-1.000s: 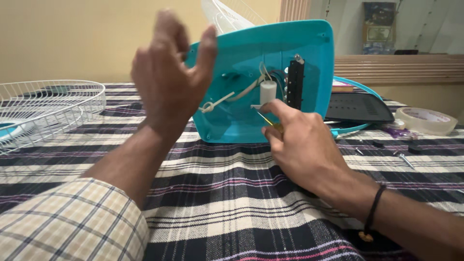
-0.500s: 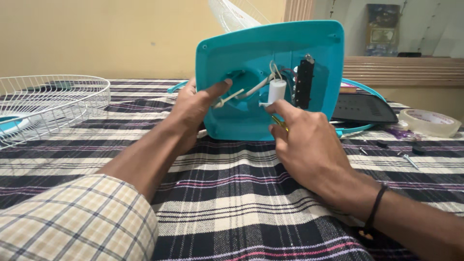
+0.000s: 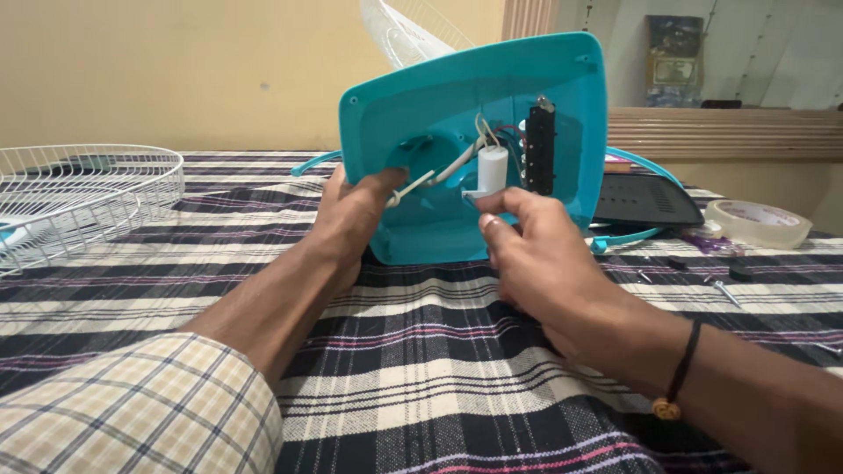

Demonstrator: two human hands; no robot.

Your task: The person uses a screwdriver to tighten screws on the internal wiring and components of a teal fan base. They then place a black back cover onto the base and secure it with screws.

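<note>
We have both hands on a teal plastic housing [image 3: 457, 96] that stands tilted on edge on the checked tablecloth [image 3: 421, 369], its hollow inner side facing us. Our left hand [image 3: 351, 215] grips the housing low on its left half, the thumb pressed against the inner wall beside a round opening, with a white cord [image 3: 421, 180] running just past the thumb tip. Our right hand [image 3: 536, 254] is raised to the middle of the housing, its fingertips closed on the foot of a small white cylinder [image 3: 492, 168] from which thin wires rise; whether the fingers truly pinch it or only touch it we cannot quite tell from this angle. Just right of that cylinder a black switch block [image 3: 540, 149] is fixed upright inside the housing. Well to the left of our left hand lies a white wire fan guard [image 3: 88, 189]. To the right of our right hand, beyond the housing, we see a dark flat panel [image 3: 645, 200], a roll of clear tape [image 3: 757, 221] and a loose screw [image 3: 727, 291] on the cloth.
</note>
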